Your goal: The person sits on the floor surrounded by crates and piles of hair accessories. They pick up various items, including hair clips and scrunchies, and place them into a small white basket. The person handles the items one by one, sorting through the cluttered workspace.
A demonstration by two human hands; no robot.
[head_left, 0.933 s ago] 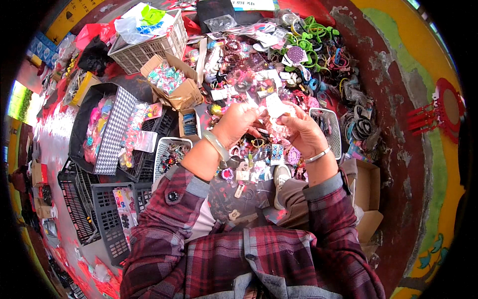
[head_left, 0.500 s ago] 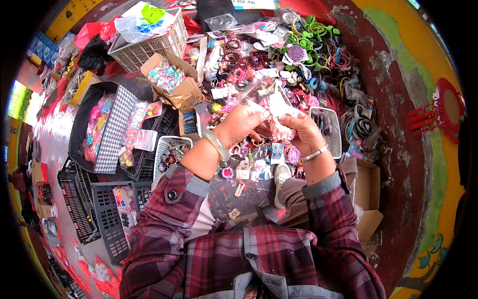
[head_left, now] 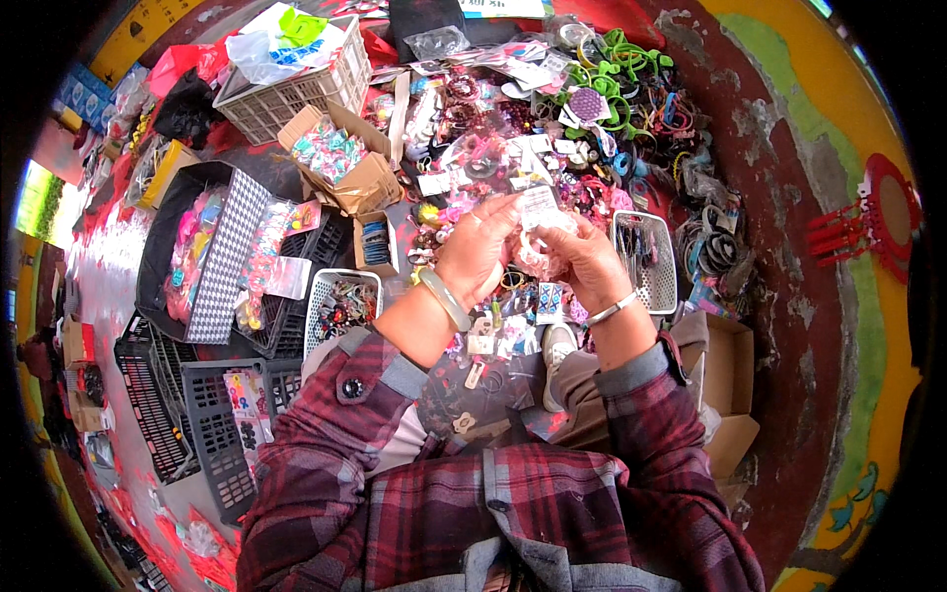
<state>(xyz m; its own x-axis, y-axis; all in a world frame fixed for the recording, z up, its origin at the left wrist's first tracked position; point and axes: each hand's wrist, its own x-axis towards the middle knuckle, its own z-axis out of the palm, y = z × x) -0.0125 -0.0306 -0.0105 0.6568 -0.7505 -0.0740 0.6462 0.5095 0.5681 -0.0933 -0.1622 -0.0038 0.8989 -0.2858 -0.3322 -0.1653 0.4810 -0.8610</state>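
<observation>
A pale pink ruffled scrunchie (head_left: 536,260) is between my two hands, above the pile of hair accessories (head_left: 498,118). My right hand (head_left: 589,264) pinches it from the right, thumb on top. From the left, my left hand (head_left: 477,253) is closed on its other side, the fingertips partly hidden. A white card (head_left: 538,200) stands up at the scrunchie's far side, by the left fingertips; whether it is fastened to it cannot be told. Just beneath, a small blue-patterned card (head_left: 549,301) lies among the pieces.
Left stand a white basket (head_left: 347,274), a cardboard box of wrapped pieces (head_left: 380,178), a houndstooth box (head_left: 229,252) and a black crate (head_left: 219,434). A white basket (head_left: 671,286) sits right, by coiled bands (head_left: 715,247). Green headbands (head_left: 617,84) lie far right. My shoe (head_left: 558,355) is below.
Both hands have come slightly nearer to me, and the left has shifted right. The clear and white wrapping above the scrunchie no longer stretches out beyond my hands; a white card shows there.
</observation>
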